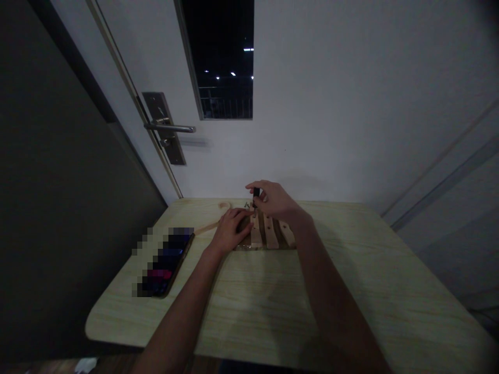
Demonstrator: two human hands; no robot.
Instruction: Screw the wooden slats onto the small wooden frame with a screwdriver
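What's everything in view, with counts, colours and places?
Table: one, pale, centre.
Phone: one, dark, table's left.
Wooden pieces: three visible, pale, on table.
Glossy layer: one, brown, beneath pieces.
Handheld tool: one, black, in right hand.
Metal bits: count unclear, grey, near tool.
Hooked piece: one, pale, beyond left hand.
Thin strip: one, pale, beside phone.
Door: one, whitish, behind table.
Handle: one, silver, door's left.
Window: one, dark, in door.
Left hand: one, bare, at leftmost piece.
Right hand: one, bare, around tool.

matt wooden pieces (271, 239), shiny metal handle (173, 128)
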